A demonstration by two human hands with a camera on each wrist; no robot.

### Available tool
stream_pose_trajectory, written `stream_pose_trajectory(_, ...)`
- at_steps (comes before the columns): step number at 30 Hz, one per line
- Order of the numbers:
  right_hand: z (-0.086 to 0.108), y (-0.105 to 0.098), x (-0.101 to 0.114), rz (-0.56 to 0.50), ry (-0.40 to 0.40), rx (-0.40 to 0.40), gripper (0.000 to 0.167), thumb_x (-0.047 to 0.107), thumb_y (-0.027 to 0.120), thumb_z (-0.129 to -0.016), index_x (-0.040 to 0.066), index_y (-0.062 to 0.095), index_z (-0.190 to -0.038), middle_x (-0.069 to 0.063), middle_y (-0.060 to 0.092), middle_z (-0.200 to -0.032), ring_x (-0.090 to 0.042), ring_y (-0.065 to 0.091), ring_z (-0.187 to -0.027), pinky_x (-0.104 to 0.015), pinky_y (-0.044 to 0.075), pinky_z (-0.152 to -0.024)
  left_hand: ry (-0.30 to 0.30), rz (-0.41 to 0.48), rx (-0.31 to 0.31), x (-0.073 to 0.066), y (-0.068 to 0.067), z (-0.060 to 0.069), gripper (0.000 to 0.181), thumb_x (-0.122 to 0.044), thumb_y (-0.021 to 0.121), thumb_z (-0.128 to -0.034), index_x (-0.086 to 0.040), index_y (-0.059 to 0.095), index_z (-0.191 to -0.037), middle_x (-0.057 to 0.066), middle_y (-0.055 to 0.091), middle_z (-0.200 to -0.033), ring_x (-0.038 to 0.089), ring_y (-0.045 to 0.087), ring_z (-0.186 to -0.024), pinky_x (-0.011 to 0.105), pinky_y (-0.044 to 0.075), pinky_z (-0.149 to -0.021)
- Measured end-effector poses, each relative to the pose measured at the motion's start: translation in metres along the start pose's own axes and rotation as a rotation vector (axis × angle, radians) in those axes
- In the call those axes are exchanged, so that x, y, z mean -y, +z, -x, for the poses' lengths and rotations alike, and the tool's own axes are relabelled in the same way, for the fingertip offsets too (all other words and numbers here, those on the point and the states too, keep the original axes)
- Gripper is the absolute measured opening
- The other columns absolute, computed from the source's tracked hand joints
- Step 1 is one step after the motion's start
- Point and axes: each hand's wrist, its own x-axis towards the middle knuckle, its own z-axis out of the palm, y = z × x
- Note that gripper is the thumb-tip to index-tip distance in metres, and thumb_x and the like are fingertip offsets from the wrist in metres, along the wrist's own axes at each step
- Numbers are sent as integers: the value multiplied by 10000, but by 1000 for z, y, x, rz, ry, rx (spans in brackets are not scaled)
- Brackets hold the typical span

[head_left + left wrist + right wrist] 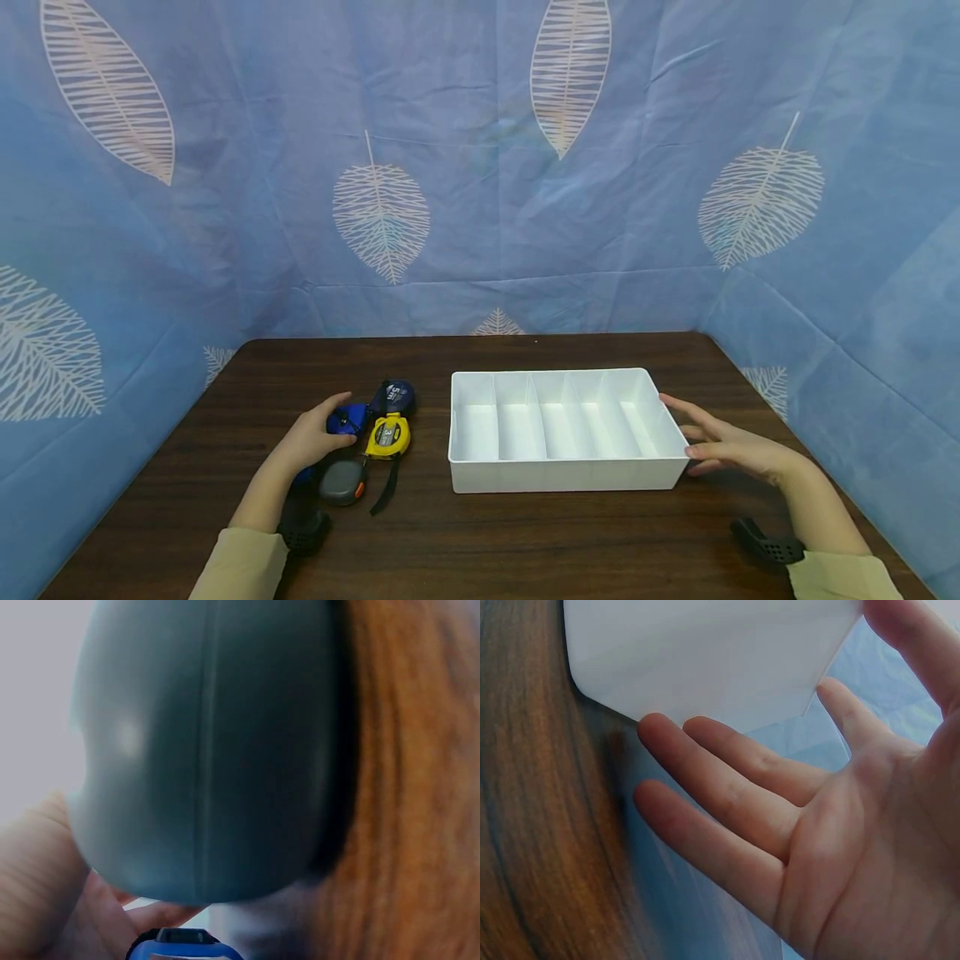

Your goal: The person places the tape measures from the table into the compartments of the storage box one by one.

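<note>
One grasp seemingly starting

Left hand [311, 436] spans a blue, boxy tape measure [349, 418] left of the white, five-compartment plastic tray [562, 477]; I cannot tell whether gripped. Right hand [738, 448], fingers extended, touches the tray's right end. I judge a firm pinch due next.

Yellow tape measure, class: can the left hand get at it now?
Probably yes: the left hand is near the yellow tape measure, though the bright blue tape measure lies partly between them.
</note>
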Motion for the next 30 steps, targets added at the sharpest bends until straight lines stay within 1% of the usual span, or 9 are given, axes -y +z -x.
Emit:
stream_pose_trajectory(5,0,0,0,-1,0,-2,764,149,460,-988,259,-49,-1548,-312,-19,-1523,-473,295,-1318,-535,448,-893,21,-15,1,1,0,1,708,-117,710,-862,-12,347,-1461,269,350,-1455,503,367,-1260,642,347,-953)
stream_pose_trajectory(8,0,0,0,1,2,-7,768,156,466,-986,265,-45,-1548,-309,-12,-1524,-490,283,-1317,-535,448,-894,35,-16,-3,1,0,1,690,-107,708,-862,-10,365,-1453,267,367,-1445,504,373,-1256,643,349,-950)
stream_pose_trajectory(13,-1,0,0,-1,4,-10,764,153,468,-986,278,-34,-1549,-318,-12,-1521,-460,312,-1315,-539,447,-895,35,-32,-12,1,0,1,659,-114,709,-863,-4,399,-1434,282,385,-1425,509,390,-1239,639,364,-939)
stream_pose_trajectory(18,0,1,1,-2,1,-4,764,148,462,-990,261,-48,-1548,-330,-16,-1516,-383,372,-1301,-537,448,-894,8,-46,-19,0,0,1,621,-135,723,-858,6,451,-1399,303,403,-1396,508,408,-1221,622,382,-933)
stream_pose_trajectory(21,0,1,2,0,-2,-4,766,151,461,-991,249,-57,-1547,-342,-17,-1512,-365,388,-1293,-542,448,-891,4,-47,-20,1,0,1,606,-138,725,-857,11,468,-1385,302,411,-1387,503,413,-1218,616,385,-935)
stream_pose_trajectory(24,0,1,2,-2,2,-6,764,151,461,-990,257,-50,-1548,-327,-15,-1517,-387,369,-1301,-539,448,-893,14,-45,-20,2,0,1,600,-133,724,-858,16,472,-1381,300,413,-1386,502,408,-1222,617,381,-938)
stream_pose_trajectory(27,0,1,1,1,-11,-2,761,139,458,-991,252,-47,-1549,-334,-33,-1515,-432,340,-1308,-548,447,-890,32,-43,-20,2,-1,1,594,-128,721,-860,21,474,-1379,300,411,-1386,503,400,-1228,621,373,-942)
stream_pose_trajectory(28,0,0,0,0,-12,-2,758,135,455,-992,255,-44,-1549,-330,-36,-1517,-409,352,-1308,-547,447,-891,37,-42,-19,2,-1,1,593,-126,720,-860,22,475,-1379,300,410,-1387,504,397,-1230,623,370,-944)
stream_pose_trajectory(30,-1,0,-1,0,-14,-2,756,127,452,-993,254,-44,-1549,-325,-37,-1520,-417,345,-1311,-549,446,-892,44,-45,-18,3,-1,1,589,-125,719,-861,22,478,-1378,300,411,-1386,504,396,-1232,625,366,-946)
